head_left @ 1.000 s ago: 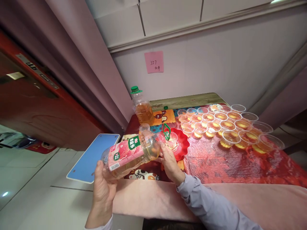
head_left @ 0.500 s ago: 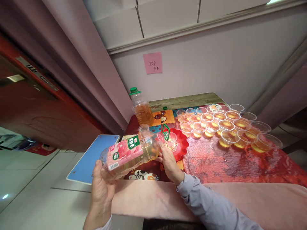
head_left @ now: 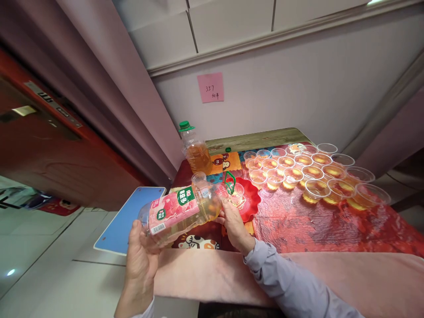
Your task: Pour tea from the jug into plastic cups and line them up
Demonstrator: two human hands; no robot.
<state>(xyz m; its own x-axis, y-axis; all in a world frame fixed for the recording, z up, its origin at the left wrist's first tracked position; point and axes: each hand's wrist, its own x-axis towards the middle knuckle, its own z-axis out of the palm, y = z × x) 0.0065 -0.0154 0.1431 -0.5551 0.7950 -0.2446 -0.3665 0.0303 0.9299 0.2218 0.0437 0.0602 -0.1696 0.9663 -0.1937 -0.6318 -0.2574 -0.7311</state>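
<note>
A clear plastic juice bottle point(head_left: 175, 210) with a pink and green label lies tilted in the air across both hands, amber liquid inside. My left hand point(head_left: 141, 258) is closed around its base, and my right hand point(head_left: 236, 226) grips it near the neck. The neck, with a green ring handle point(head_left: 229, 182), points right over a red scalloped bowl point(head_left: 254, 203). Something clear and cup-like sits in that bowl, partly hidden by the neck. Just behind the bottle is a clear plastic cup point(head_left: 198, 176). Whether liquid is flowing out I cannot tell.
Several clear cups point(head_left: 293, 176) with amber liquid stand in rows on the right of the red-covered table point(head_left: 298, 225). A large green-capped jug point(head_left: 198, 157) stands at the back left, near a loose green cap point(head_left: 228, 149). A blue board point(head_left: 127, 216) is at left.
Almost nothing differs. The base end of the bottle has shifted very slightly to the right; both hands keep the same hold.
</note>
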